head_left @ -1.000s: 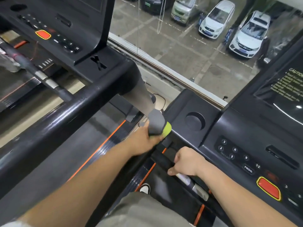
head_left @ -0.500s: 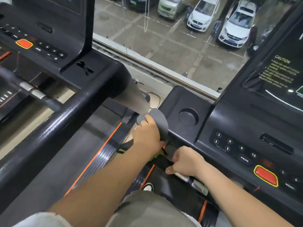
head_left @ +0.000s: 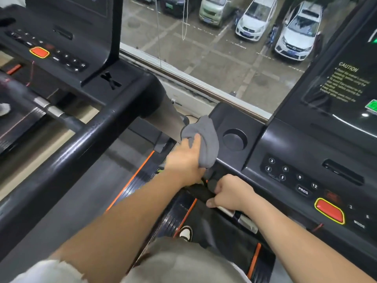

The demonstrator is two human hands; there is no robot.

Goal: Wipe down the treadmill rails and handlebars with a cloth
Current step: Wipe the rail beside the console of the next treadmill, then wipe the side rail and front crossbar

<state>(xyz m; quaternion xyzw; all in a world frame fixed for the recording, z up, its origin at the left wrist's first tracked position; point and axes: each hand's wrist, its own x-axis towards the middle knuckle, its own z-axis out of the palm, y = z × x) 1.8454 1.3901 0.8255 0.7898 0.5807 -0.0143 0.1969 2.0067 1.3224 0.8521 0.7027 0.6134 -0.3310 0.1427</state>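
Note:
My left hand (head_left: 186, 160) grips a grey cloth (head_left: 205, 139) and presses it on the left front corner of the treadmill console (head_left: 240, 119), beside the round cup holder (head_left: 234, 138). My right hand (head_left: 230, 193) is closed around the front handlebar (head_left: 244, 219), a black bar with silver pulse sensors, just below the keypad. The cloth's lower end hangs over the console edge. A thick black side rail (head_left: 67, 144) of the neighbouring treadmill runs diagonally on the left.
The console keypad (head_left: 291, 176) and red stop button (head_left: 329, 210) lie right of my right hand. A neighbouring treadmill console (head_left: 51, 48) stands at upper left. A window ahead looks down on parked cars. My shoe (head_left: 185, 232) stands on the belt below.
My left hand lifted the cloth from beside the console's edge onto its corner and opened it out flat. The green part of the cloth no longer shows. My right hand stayed on the handlebar.

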